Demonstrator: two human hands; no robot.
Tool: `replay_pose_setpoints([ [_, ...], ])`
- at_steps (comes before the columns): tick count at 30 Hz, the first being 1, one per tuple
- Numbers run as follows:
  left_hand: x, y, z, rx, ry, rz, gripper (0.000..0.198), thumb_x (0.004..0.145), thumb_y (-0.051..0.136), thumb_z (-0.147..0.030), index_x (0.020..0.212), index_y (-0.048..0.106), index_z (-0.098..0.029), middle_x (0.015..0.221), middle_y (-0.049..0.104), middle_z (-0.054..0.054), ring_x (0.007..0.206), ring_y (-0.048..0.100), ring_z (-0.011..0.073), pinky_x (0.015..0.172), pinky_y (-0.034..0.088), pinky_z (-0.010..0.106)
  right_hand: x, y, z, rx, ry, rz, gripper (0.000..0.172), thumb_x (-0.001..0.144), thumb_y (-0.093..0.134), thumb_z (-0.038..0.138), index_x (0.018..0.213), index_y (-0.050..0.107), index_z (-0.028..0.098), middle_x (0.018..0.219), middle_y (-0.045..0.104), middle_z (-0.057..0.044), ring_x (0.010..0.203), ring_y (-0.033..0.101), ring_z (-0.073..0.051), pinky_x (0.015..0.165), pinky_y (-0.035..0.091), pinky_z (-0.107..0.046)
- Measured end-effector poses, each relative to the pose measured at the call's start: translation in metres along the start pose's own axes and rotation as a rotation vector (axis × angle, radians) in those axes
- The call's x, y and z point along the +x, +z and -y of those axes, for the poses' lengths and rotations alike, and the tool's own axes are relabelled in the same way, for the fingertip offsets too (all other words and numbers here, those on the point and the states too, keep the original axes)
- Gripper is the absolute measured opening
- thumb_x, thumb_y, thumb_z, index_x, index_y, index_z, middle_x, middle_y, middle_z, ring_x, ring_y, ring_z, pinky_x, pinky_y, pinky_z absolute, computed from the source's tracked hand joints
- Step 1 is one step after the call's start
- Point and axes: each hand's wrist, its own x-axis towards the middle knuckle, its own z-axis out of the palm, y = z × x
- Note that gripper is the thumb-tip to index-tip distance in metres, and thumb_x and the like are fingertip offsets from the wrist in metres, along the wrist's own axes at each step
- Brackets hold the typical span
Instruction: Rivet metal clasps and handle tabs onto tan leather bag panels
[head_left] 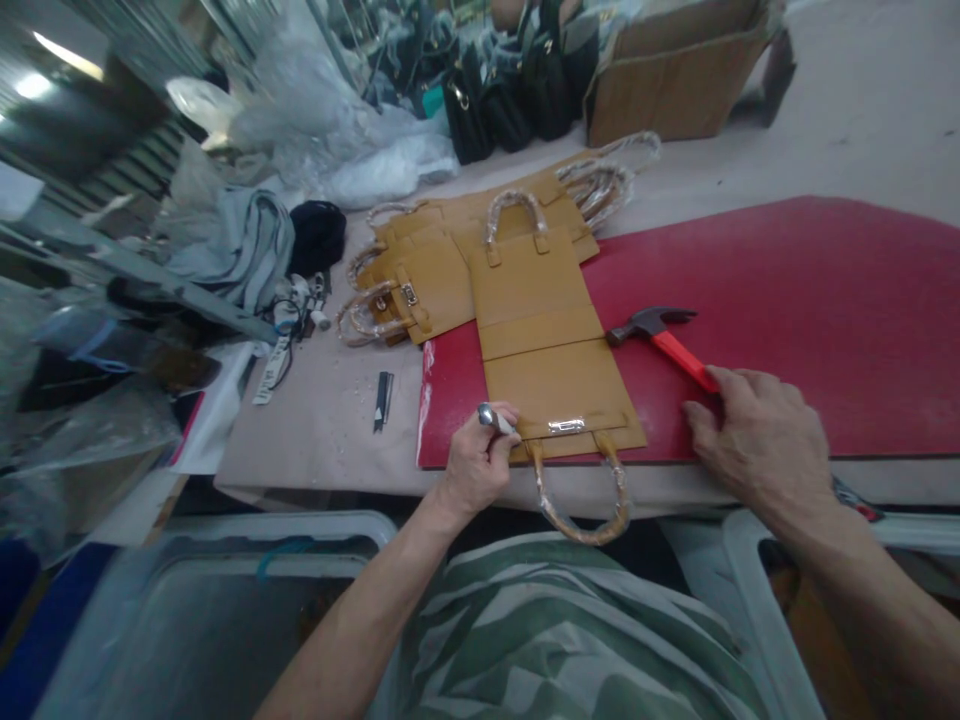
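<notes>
A tan leather bag panel (540, 290) lies flat on a red board, with a plastic-wrapped handle (581, 530) at its near end and another at its far end. Close to the near edge sits a silver metal clasp (566, 426). My left hand (480, 460) is closed around a short metal punch (491, 417) at the panel's near left corner. To the right, my right hand (757, 430) rests at the end of the orange handle of a claw hammer (664, 338). The hammer head lies beside the panel's right edge.
More tan bag pieces (442, 280) are piled behind and to the left. A dark cutter (383, 402) lies left of the red board (787, 330). Black bags (510, 100) and a cardboard box (675, 75) stand at the back. Grey plastic bins (225, 540) flank me below the table.
</notes>
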Motion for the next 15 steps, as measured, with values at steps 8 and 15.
replay_pose_setpoints([
  [8,0.004,-0.001,-0.002,-0.040,-0.026,0.050,0.017,0.086,0.057,-0.008,0.098,0.062,-0.019,0.098,0.070,0.007,0.095,0.070,0.0208,0.087,0.058,0.034,0.010,-0.013,-0.018,0.832,0.323,0.455,0.022,0.085,0.063,0.034,0.067,0.056,0.023,0.053,0.055,-0.005,0.043,0.048,-0.016,0.043,0.032,-0.031],
  [15,0.002,0.002,-0.001,-0.035,-0.074,0.052,0.015,0.086,0.056,-0.008,0.093,0.061,-0.019,0.091,0.069,0.006,0.087,0.069,0.0213,0.082,0.057,0.034,0.008,-0.043,0.020,1.521,0.617,0.706,0.020,0.087,0.062,0.037,0.075,0.058,0.022,0.056,0.044,0.004,0.041,0.033,-0.010,0.039,0.028,-0.025],
])
